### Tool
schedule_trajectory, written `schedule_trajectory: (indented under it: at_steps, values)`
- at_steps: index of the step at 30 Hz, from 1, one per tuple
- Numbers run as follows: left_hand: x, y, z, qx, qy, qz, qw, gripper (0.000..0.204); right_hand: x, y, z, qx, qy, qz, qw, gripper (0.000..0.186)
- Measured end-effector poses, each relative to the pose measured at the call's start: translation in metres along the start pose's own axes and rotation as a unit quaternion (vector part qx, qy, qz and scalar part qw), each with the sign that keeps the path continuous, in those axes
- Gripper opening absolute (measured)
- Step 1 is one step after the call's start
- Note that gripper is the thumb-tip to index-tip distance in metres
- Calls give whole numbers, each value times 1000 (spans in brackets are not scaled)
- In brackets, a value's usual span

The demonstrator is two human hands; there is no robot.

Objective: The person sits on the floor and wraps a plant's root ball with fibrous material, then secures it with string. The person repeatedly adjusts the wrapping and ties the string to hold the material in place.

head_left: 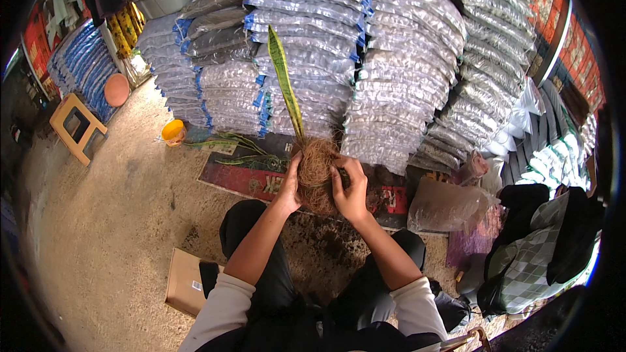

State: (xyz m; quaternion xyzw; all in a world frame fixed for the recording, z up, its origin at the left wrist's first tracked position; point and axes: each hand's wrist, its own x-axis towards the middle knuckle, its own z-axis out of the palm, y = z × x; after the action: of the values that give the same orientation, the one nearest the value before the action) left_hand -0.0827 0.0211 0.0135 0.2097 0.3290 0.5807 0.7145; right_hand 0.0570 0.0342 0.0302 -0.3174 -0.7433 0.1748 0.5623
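Observation:
Between my two hands is a ball of brown, hair-like fibre [317,161], held over a red and black printed sheet. A single snake plant leaf [284,75], green with yellow edges, rises from its top left and leans a little left. My left hand [291,184] is closed round the ball's left side. My right hand [350,189] curves over the right side, its fingers bent against the fibre. More loose brown fibre [319,201] lies below the ball. Several other long green leaves [242,145] rest on the sheet [238,181] to the left.
Stacked clear bags [401,72] rise behind the sheet. At the left are a yellow bowl [173,132], a tan stool [65,124] and a terracotta dish [117,90]. A cardboard box [180,280] lies by my left leg. A plastic bag [447,205] and checked cloth [531,254] are right.

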Motion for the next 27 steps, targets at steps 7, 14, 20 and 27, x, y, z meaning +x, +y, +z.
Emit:
schedule_trajectory:
  at_steps: [7,14,20,27]
  values:
    - [14,-13,-14,19,48,-1,999,42,5,-2,-5,-10,-56,-4,998,12]
    - [10,-13,-12,103,98,4,990,51,7,2,-9,-11,-130,-39,991,14]
    - [7,-15,-23,131,119,-6,984,65,7,-8,-11,-38,-156,-88,983,16]
    - [-6,-5,-11,88,41,-5,995,46,-2,-5,-8,-3,-147,-47,988,11]
